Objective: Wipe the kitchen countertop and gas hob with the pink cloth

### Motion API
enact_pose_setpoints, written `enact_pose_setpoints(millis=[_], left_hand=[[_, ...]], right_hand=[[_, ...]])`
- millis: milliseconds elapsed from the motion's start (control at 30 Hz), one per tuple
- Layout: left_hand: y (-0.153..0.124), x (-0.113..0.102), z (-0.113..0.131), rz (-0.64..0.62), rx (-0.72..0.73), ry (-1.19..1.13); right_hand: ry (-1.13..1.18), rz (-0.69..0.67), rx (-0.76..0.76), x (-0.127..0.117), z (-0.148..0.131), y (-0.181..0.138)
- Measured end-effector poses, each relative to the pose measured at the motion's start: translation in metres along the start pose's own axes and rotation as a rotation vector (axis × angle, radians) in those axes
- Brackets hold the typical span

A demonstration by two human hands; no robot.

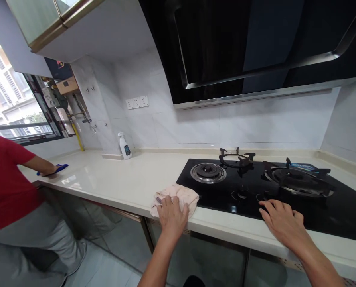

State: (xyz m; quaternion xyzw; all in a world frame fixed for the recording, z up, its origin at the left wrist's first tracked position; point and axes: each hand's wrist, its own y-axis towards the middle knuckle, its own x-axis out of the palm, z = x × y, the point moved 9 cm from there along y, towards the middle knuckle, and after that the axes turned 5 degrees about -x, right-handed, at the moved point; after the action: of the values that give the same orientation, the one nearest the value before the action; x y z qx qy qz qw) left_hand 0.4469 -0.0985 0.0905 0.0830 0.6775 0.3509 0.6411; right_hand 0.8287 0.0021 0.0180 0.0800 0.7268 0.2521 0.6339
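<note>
My left hand [172,217] presses down on a pale pink cloth [187,195], its fingers bent over it. The cloth lies bunched on the countertop at the front left corner of the black gas cooktop [206,201]. My right hand [285,223] rests at the cooktop's front edge with fingers apart and holds nothing; its fingertips are close to a control knob [267,195]. The left burner [208,172] is uncovered. Behind it, a loose pan support [237,159] stands on the cooktop. Another pan support sits over the right burner [296,179].
A white spray bottle [124,146] stands against the back wall. At the far left, a person in a red shirt [7,179] leans over the counter with a blue cloth [60,168] under one hand. A black range hood [256,48] hangs above the cooktop.
</note>
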Motion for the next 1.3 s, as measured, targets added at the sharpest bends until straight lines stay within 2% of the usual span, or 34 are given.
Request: enact_pose_setpoints(millis=[167,400,467,567,700,867,1200,1300], left_hand=[[-0.026,-0.008,0.051,0.071,0.114,-0.151],[-0.068,-0.007,0.139,0.06,0.302,-0.389],[-0.075,-0.008,0.153,0.031,0.359,-0.45],[-0.074,-0.009,0.154,-0.025,0.397,-0.526],[-0.063,-0.012,0.126,-0.048,0.401,-0.579],[-0.041,-0.007,0.069,0.0,0.315,-0.503],[0.013,0.009,-0.084,0.156,0.08,-0.295],[0.023,0.011,-0.117,0.192,0.0,-0.28]], right_hand=[[-0.007,-0.02,0.009,0.001,0.0,-0.001],[-0.006,-0.039,0.012,0.002,0.003,-0.001],[-0.002,-0.032,0.005,0.002,0.002,-0.001],[-0.002,-0.022,0.001,0.0,0.002,-0.002],[-0.013,-0.032,0.01,-0.002,0.003,-0.001],[0.005,-0.029,0.003,-0.001,0.004,-0.002],[0.028,-0.02,-0.009,-0.001,0.003,-0.002],[0.033,-0.02,-0.005,-0.002,0.001,-0.003]])
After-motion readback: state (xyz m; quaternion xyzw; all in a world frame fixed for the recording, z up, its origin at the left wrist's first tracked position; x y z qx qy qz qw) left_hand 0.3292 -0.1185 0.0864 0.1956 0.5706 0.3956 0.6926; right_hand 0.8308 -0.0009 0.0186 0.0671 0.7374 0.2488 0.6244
